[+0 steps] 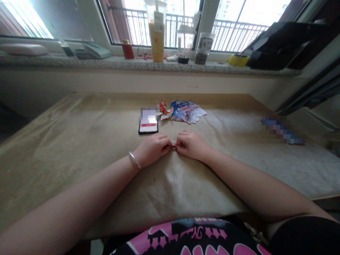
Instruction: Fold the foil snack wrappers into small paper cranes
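Note:
My left hand [156, 147], with a silver bangle at its wrist, is closed in a pinch near the middle of the table. Facing it, my right hand [191, 143] is pinched shut too. Between the fingertips of both hands is a small, pale, crumpled piece [173, 145]; its kind is too small to make out. Just beyond my left hand lies a phone [148, 122] with its screen lit. To the right of the phone are torn orange-and-white wrapper scraps [164, 109] and a fanned stack of blue printed cards [186, 111].
A beige cover lies over the table [79, 148]. At the right lies a blurred blue-purple packet [281, 130]. The windowsill [101, 63] behind holds a tall cup of yellow contents [157, 39], a red container [128, 49], clear cups, a yellow roll [238, 60] and a black bag [278, 46].

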The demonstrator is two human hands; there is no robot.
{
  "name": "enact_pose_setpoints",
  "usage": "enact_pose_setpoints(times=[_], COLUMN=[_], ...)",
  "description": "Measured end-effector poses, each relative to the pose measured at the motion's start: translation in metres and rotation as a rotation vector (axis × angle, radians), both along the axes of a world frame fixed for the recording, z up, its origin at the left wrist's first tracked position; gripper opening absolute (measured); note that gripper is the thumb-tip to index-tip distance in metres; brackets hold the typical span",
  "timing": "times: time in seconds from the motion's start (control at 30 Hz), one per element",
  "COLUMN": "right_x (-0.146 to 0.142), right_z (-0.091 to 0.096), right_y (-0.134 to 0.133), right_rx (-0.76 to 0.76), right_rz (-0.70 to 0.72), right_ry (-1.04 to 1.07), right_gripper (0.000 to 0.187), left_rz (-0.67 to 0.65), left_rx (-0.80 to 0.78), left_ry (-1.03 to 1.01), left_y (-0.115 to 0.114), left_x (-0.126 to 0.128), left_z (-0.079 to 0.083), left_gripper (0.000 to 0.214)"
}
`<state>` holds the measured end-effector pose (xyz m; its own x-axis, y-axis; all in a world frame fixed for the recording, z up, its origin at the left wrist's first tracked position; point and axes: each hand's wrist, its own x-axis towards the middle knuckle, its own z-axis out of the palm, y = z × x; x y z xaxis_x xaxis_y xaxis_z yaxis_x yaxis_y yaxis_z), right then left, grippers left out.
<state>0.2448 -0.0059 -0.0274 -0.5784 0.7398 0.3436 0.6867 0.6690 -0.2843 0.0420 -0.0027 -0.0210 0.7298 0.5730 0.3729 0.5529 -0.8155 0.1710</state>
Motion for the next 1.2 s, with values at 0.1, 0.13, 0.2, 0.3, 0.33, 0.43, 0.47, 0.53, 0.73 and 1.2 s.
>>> enact_pose_setpoints(times=[0.1, 0.13, 0.2, 0.3, 0.33, 0.43, 0.47, 0.53, 0.73, 1.2], right_x=[0.0012, 0.0016, 0.002, 0.0017, 0.0014, 0.0012, 0.0014, 0.0021, 0.0037, 0.0041], right_z=[-0.001, -0.0014, -0.002, -0.0017, -0.0014, -0.0006, -0.0007, -0.0012, -0.0022, -0.0022], right_y=[0.0005, 0.0007, 0.0012, 0.0015, 0.0014, 0.0007, 0.0006, 0.0007, 0.0018, 0.0014], right_rx=[0.001, -0.008, -0.025, -0.022, -0.016, -0.009, -0.01, -0.014, -0.042, -0.19], right_rz=[-0.001, -0.003, -0.009, -0.014, -0.017, -0.017, -0.011, 0.006, 0.058, 0.049], right_ry=[-0.002, 0.006, 0.019, 0.01, 0.007, 0.008, 0.013, 0.023, 0.069, 0.233], right_gripper=[0.008, 0.008, 0.007, 0.005, 0.005, 0.004, 0.004, 0.007, 0.01, 0.009], left_rz=[-0.009, 0.0, 0.012, 0.007, 0.002, -0.01, -0.009, -0.006, 0.015, 0.07], left_rx=[0.012, 0.02, 0.026, 0.027, 0.027, 0.013, 0.005, -0.01, -0.066, -0.509], left_ry=[0.006, 0.006, 0.019, 0.044, 0.048, 0.051, 0.05, 0.036, -0.035, -0.336], left_y=[-0.0006, -0.0007, -0.0006, -0.0002, -0.0001, -0.0001, -0.0001, -0.0001, 0.0022, 0.0054], left_x=[0.0003, 0.0005, 0.0007, 0.0009, 0.0009, 0.0009, 0.0008, 0.0002, -0.003, -0.007], left_z=[0.0007, 0.0005, -0.0004, -0.002, -0.0023, -0.0022, -0.002, -0.0017, -0.0033, -0.007], left_gripper=[0.009, 0.01, 0.01, 0.014, 0.016, 0.021, 0.021, 0.021, 0.017, 0.008])
